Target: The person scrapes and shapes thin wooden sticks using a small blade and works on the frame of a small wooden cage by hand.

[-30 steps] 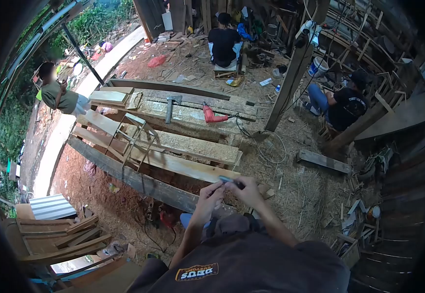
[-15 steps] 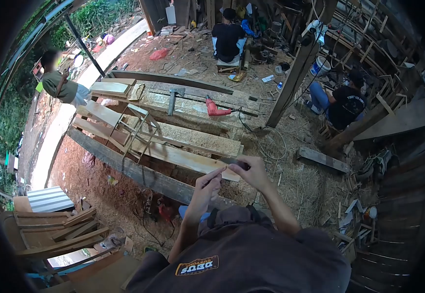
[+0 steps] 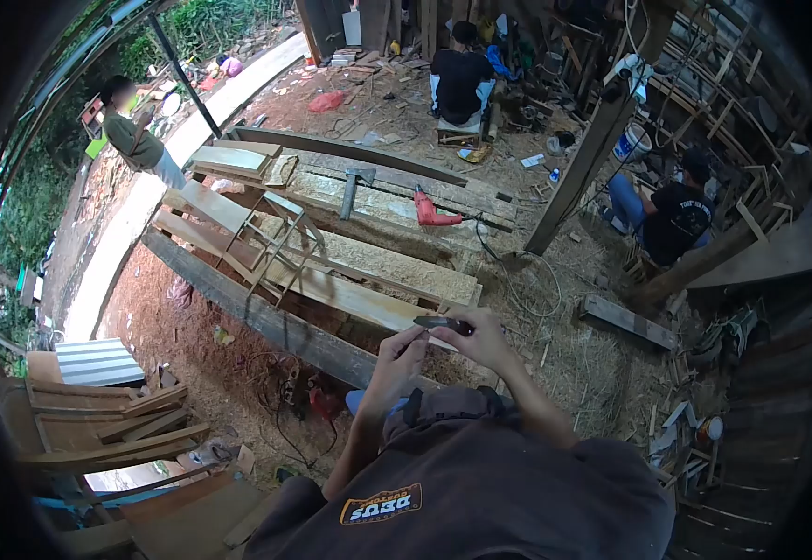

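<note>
My right hand [image 3: 482, 338] is closed on a knife-like tool [image 3: 441, 324] with a dark handle and a grey blade pointing left. My left hand [image 3: 400, 357] has its fingers pinched together just below the blade's tip; whatever they hold is too small to make out. Both hands are close together in front of my chest, over the near end of a long pale board [image 3: 354, 301]. Beyond them, a red power drill [image 3: 434, 211] and an axe-like tool [image 3: 352, 191] lie on the sawdust-covered planks.
A small wooden frame [image 3: 280, 245] stands on the boards. A post [image 3: 583, 168] rises at the right, with a cable [image 3: 541, 303] looped on the ground. One person [image 3: 462, 82] sits ahead, another [image 3: 674, 217] sits right, and a third [image 3: 135, 140] stands left.
The view has shifted, so the surroundings sit farther right. The blade has turned from slanting to nearly level, and my hands stay close together.
</note>
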The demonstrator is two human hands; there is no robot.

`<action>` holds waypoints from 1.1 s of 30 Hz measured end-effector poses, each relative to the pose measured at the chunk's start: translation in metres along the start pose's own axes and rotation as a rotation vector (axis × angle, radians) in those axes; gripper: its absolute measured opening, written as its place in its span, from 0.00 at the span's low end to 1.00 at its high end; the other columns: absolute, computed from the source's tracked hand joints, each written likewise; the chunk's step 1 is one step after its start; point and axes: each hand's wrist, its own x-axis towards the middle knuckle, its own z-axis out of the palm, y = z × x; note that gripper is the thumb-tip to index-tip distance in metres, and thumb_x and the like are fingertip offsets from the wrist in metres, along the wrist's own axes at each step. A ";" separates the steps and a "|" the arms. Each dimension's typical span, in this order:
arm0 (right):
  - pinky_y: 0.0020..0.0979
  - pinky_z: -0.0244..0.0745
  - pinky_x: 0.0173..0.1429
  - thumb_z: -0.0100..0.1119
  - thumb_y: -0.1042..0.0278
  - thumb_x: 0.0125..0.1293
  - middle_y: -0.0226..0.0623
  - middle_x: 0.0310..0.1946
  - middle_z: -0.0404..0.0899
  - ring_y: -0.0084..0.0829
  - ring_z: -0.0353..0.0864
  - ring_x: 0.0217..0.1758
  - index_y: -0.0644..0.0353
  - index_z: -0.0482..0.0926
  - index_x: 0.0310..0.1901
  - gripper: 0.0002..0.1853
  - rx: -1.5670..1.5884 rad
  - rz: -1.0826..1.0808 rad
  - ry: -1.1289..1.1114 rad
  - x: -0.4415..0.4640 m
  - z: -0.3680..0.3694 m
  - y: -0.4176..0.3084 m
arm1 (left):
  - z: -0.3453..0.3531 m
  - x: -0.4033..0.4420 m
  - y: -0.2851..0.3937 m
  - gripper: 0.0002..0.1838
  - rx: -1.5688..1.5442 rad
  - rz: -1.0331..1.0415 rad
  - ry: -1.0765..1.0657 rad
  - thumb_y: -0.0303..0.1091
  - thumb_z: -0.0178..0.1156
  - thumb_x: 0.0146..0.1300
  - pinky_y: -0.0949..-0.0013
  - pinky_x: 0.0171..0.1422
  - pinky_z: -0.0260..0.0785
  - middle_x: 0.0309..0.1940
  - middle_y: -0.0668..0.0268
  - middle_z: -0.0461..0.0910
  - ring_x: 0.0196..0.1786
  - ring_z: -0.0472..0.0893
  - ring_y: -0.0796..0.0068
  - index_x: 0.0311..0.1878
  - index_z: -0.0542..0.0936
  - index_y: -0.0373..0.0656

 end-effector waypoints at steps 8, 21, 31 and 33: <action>0.35 0.71 0.33 0.72 0.49 0.59 0.42 0.25 0.80 0.31 0.79 0.27 0.64 0.85 0.35 0.22 -0.032 -0.090 0.013 0.018 0.012 -0.005 | -0.006 -0.001 0.007 0.09 0.126 0.104 0.130 0.29 0.54 0.73 0.81 0.30 0.57 0.26 0.80 0.69 0.28 0.65 0.91 0.48 0.81 0.35; 0.32 0.68 0.31 0.70 0.51 0.62 0.39 0.23 0.78 0.29 0.75 0.24 0.60 0.85 0.40 0.18 -0.003 0.036 -0.113 -0.003 0.012 0.008 | -0.028 -0.014 -0.030 0.20 0.130 0.085 0.233 0.25 0.52 0.72 0.80 0.46 0.69 0.54 0.65 0.82 0.44 0.77 0.84 0.66 0.75 0.35; 0.31 0.69 0.30 0.71 0.56 0.61 0.36 0.22 0.78 0.26 0.75 0.24 0.64 0.85 0.37 0.16 0.152 0.174 -0.044 0.011 0.032 0.035 | -0.004 -0.024 -0.021 0.19 0.028 0.018 0.254 0.31 0.56 0.73 0.78 0.40 0.68 0.38 0.75 0.81 0.37 0.76 0.87 0.64 0.78 0.39; 0.35 0.72 0.32 0.70 0.49 0.61 0.42 0.22 0.80 0.35 0.79 0.24 0.61 0.85 0.36 0.20 0.089 0.031 -0.118 0.005 0.034 0.027 | -0.008 -0.029 -0.029 0.14 0.024 -0.044 0.277 0.33 0.58 0.73 0.80 0.27 0.56 0.29 0.80 0.76 0.26 0.67 0.91 0.57 0.82 0.39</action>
